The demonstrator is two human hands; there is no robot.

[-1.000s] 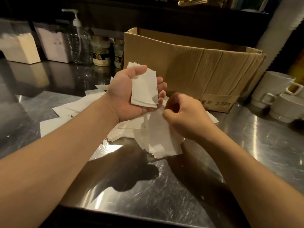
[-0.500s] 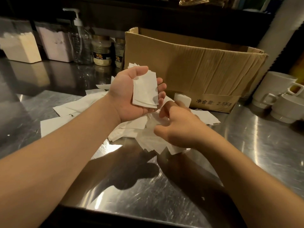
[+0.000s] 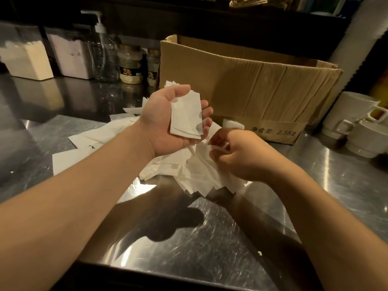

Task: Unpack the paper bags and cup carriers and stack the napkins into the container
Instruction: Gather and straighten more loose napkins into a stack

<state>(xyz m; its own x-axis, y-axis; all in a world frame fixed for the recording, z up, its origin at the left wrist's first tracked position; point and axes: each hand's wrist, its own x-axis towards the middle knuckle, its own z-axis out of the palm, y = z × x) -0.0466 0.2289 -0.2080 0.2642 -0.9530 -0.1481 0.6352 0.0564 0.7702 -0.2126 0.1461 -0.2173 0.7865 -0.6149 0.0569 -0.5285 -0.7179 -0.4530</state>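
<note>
White napkins lie on a silver steel counter; the cardboard box is brown, the mugs white.

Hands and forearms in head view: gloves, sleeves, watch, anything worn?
Nothing worn that shows. The left hand and the right hand are bare, without gloves, and no rings are visible. Both forearms are bare to the frame edge: no sleeves, watch or wristband in view.

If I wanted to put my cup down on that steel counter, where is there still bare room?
Bare steel counter lies at the near edge, in front of the loose napkins. More lies right of them, before the white mugs. The middle is crowded with napkins, both hands and the cardboard box; bottles and jars line the back left.
</note>
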